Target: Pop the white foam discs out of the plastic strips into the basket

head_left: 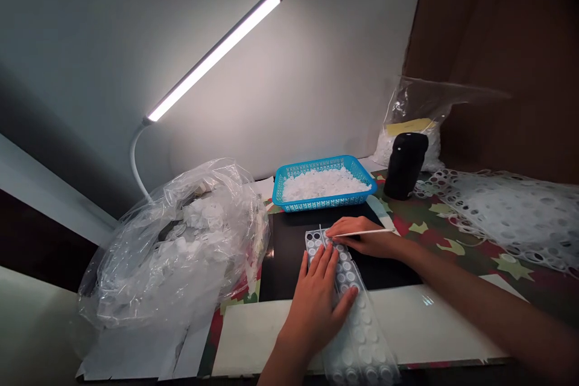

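A long translucent sheet (364, 338) with rows of round white pieces runs from the table's front edge up onto a black mat (283, 265). My left hand (314, 301) lies flat on the sheet, fingers stretched out and thumb spread to the right. At the sheet's far end, my right hand (364, 238) is closed around a thin white stick (373, 232). The stick points left, with its tip close to the round pieces. My right fingers partly cover that end of the sheet. Two dark round spots show at its far left corner.
Behind the mat stands a blue basket (325, 201) of small white pieces. A large clear plastic bag (181, 271) lies at left, under a lit lamp (217, 51). At right are a black cylindrical object (406, 166), a filled clear bag (384, 148) and perforated white sheets (515, 211).
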Action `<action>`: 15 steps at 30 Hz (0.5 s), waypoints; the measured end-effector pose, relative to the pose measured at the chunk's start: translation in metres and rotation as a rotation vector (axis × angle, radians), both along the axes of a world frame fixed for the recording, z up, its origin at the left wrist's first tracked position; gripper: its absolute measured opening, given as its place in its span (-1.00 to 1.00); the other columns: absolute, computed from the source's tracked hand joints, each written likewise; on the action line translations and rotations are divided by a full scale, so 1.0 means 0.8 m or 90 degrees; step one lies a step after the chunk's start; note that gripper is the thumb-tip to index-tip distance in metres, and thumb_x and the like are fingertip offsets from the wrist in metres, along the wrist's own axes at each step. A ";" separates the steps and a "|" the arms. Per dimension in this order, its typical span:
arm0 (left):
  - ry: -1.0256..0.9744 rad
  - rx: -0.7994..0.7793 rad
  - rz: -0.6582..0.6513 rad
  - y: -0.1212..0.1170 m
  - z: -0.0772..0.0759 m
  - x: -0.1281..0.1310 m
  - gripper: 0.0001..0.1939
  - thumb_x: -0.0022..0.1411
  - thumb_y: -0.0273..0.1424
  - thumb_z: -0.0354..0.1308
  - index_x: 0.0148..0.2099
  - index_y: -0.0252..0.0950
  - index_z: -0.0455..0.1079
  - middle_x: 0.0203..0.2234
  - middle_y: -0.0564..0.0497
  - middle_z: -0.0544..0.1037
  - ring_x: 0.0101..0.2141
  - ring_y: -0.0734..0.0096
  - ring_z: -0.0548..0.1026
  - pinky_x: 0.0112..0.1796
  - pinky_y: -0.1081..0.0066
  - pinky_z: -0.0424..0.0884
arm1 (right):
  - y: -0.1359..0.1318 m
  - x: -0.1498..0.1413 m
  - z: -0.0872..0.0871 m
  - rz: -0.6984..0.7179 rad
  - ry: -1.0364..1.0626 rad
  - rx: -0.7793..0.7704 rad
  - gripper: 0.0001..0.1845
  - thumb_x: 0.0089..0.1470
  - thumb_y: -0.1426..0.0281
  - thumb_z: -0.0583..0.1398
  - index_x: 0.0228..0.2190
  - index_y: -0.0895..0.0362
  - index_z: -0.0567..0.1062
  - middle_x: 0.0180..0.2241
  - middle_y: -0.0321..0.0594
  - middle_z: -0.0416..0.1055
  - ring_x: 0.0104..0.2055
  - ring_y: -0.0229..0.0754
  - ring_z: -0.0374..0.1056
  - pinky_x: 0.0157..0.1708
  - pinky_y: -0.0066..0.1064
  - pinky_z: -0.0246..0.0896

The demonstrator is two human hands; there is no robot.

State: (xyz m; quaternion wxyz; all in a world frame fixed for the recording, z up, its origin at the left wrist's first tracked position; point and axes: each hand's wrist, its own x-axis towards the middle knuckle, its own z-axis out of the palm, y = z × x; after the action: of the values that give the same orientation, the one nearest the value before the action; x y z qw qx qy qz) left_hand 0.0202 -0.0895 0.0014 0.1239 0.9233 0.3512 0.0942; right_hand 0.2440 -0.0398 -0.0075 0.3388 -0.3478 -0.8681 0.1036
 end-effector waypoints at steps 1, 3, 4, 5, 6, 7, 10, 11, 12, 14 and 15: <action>-0.001 0.001 0.000 0.000 0.000 0.000 -0.37 0.40 -0.06 -0.21 0.37 -0.25 -0.10 0.33 -0.01 -0.03 0.32 0.24 -0.09 0.28 0.00 -0.12 | 0.001 0.000 -0.001 0.002 -0.001 0.003 -0.66 0.31 0.32 0.02 -0.17 0.13 0.57 -0.19 -0.14 0.57 -0.09 -0.14 0.45 -0.10 -0.31 0.39; -0.001 0.001 0.000 0.000 0.001 0.000 -0.37 0.40 -0.06 -0.21 0.37 -0.26 -0.09 0.33 -0.01 -0.03 0.32 0.23 -0.08 0.28 0.00 -0.11 | 0.001 -0.001 -0.003 0.005 -0.005 0.012 -0.65 0.32 0.33 0.01 -0.17 0.13 0.57 -0.19 -0.14 0.57 -0.10 -0.13 0.45 -0.09 -0.30 0.39; -0.001 0.001 0.000 0.000 0.001 0.000 -0.37 0.40 -0.05 -0.22 0.37 -0.26 -0.09 0.33 -0.01 -0.03 0.32 0.24 -0.07 0.28 0.00 -0.11 | 0.001 -0.001 -0.004 0.006 -0.007 0.017 -0.65 0.32 0.33 0.00 -0.16 0.13 0.57 -0.19 -0.14 0.57 -0.10 -0.13 0.44 -0.09 -0.29 0.39; -0.001 0.001 0.002 0.000 0.002 0.001 -0.37 0.40 -0.05 -0.23 0.37 -0.26 -0.09 0.33 -0.01 -0.03 0.32 0.24 -0.07 0.28 0.00 -0.11 | 0.001 -0.003 -0.006 0.005 -0.010 0.022 -0.65 0.32 0.34 0.00 -0.15 0.13 0.56 -0.19 -0.13 0.56 -0.10 -0.13 0.44 -0.09 -0.29 0.39; -0.001 0.001 0.004 -0.001 0.002 0.001 -0.36 0.40 -0.05 -0.23 0.37 -0.27 -0.09 0.33 -0.01 -0.03 0.32 0.24 -0.07 0.28 0.00 -0.12 | 0.001 -0.004 -0.008 0.003 -0.013 0.027 -0.66 0.31 0.34 0.00 -0.14 0.13 0.56 -0.18 -0.12 0.55 -0.10 -0.12 0.43 -0.09 -0.29 0.39; -0.001 0.001 0.005 -0.001 0.003 0.001 -0.36 0.39 -0.04 -0.23 0.37 -0.27 -0.08 0.33 -0.01 -0.03 0.32 0.24 -0.07 0.28 0.00 -0.13 | 0.001 -0.006 -0.011 -0.001 -0.014 0.031 -0.67 0.30 0.35 0.01 -0.13 0.13 0.55 -0.17 -0.12 0.54 -0.09 -0.12 0.43 -0.08 -0.28 0.39; 0.000 0.003 0.009 -0.003 0.004 0.002 -0.36 0.39 -0.05 -0.23 0.37 -0.29 -0.06 0.33 -0.02 -0.01 0.32 0.22 -0.06 0.28 0.01 -0.12 | 0.001 -0.011 -0.019 -0.034 -0.008 0.043 -0.69 0.27 0.37 0.04 -0.07 0.12 0.51 -0.13 -0.08 0.49 -0.04 -0.08 0.39 -0.06 -0.24 0.38; 0.001 0.004 0.009 -0.003 0.005 0.002 -0.37 0.39 -0.06 -0.22 0.36 -0.29 -0.05 0.33 -0.03 -0.01 0.31 0.21 -0.06 0.28 0.00 -0.12 | 0.001 -0.013 -0.022 -0.048 -0.004 0.045 -0.69 0.26 0.39 0.05 -0.06 0.12 0.50 -0.13 -0.07 0.48 -0.03 -0.07 0.38 -0.05 -0.22 0.37; 0.001 0.005 0.009 -0.003 0.005 0.002 -0.37 0.39 -0.06 -0.22 0.36 -0.28 -0.05 0.33 -0.03 -0.01 0.31 0.20 -0.05 0.28 0.00 -0.11 | 0.001 -0.014 -0.023 -0.060 0.000 0.046 -0.69 0.25 0.41 0.05 -0.05 0.12 0.49 -0.13 -0.05 0.48 -0.02 -0.06 0.38 -0.05 -0.20 0.37; 0.000 0.008 0.010 -0.004 0.005 0.002 -0.37 0.39 -0.07 -0.22 0.37 -0.28 -0.05 0.33 -0.03 -0.01 0.31 0.19 -0.05 0.28 0.00 -0.11 | 0.000 -0.016 -0.023 -0.075 0.002 0.044 -0.69 0.24 0.43 0.05 -0.05 0.13 0.49 -0.14 -0.04 0.48 -0.04 -0.05 0.39 -0.06 -0.19 0.38; 0.000 0.009 0.010 -0.004 0.006 0.002 -0.37 0.39 -0.07 -0.22 0.37 -0.28 -0.06 0.33 -0.03 -0.01 0.31 0.19 -0.05 0.28 0.00 -0.10 | 0.000 -0.017 -0.022 -0.078 0.002 0.041 -0.70 0.24 0.44 0.05 -0.06 0.14 0.49 -0.16 -0.03 0.48 -0.06 -0.06 0.40 -0.07 -0.19 0.39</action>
State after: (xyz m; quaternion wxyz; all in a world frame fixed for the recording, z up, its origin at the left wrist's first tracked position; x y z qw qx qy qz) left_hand 0.0218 -0.0924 0.0059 0.1168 0.9213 0.3578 0.0976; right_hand 0.2306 -0.0401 -0.0254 0.3570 -0.3886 -0.8476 0.0551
